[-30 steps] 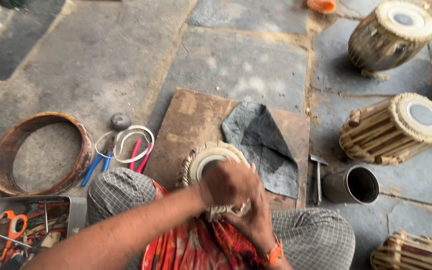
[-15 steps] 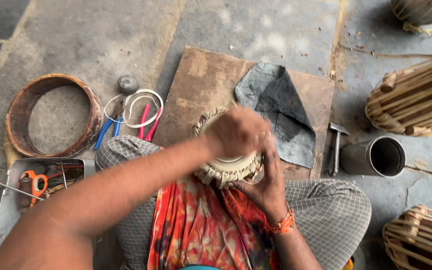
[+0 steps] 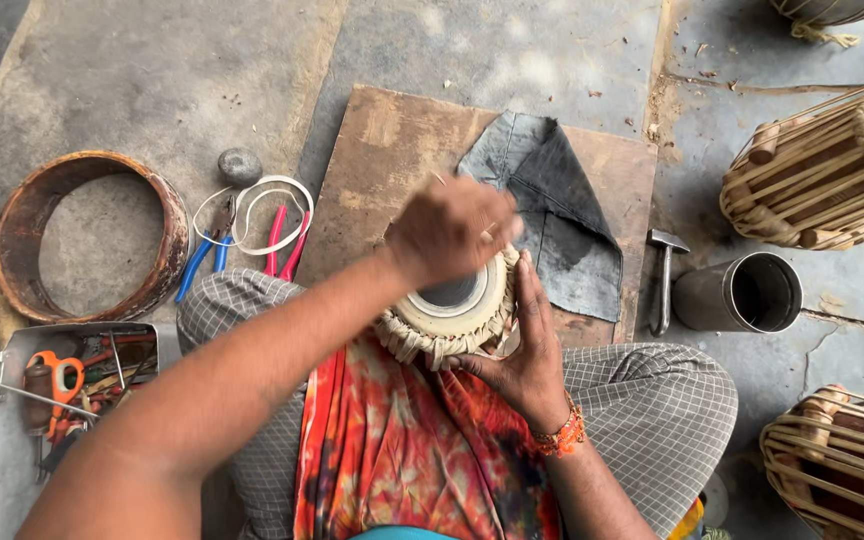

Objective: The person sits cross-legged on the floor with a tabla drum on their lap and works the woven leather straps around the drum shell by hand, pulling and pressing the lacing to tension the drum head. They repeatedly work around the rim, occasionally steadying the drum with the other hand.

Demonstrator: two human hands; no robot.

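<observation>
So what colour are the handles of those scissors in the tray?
Orange. The scissors lie in the metal tray at lower left of the head view, the only view.
</observation>
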